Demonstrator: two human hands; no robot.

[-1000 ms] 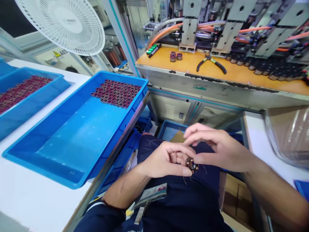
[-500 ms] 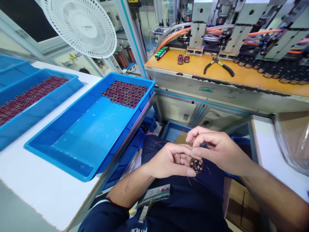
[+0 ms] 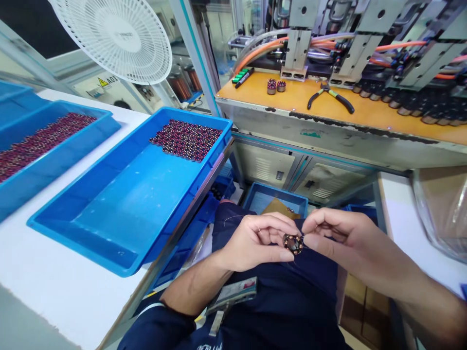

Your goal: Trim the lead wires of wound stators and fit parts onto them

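Over my lap, my left hand [image 3: 255,243] grips a small round motor stator [image 3: 293,244] between thumb and fingers. Copper windings ring its dark centre, and thin loose wire ends stick out from it. My right hand [image 3: 337,238] is beside the stator's right side, thumb and forefinger pinched together at a fine wire end. The wire is so thin that its exact hold between the fingertips is hard to see.
To my left, a blue tray [image 3: 87,233] holds many stators [image 3: 188,140], near another filled tray [image 3: 54,158]. A white fan [image 3: 118,41] stands behind. On the orange bench [image 3: 299,99] lie cutting pliers [image 3: 330,97], pens [image 3: 242,78] and several stators. A blue bin [image 3: 255,197] sits below.
My right hand has moved from above the stator down to its right side and closed its fingertips at a wire. My left hand keeps the stator, turned slightly.
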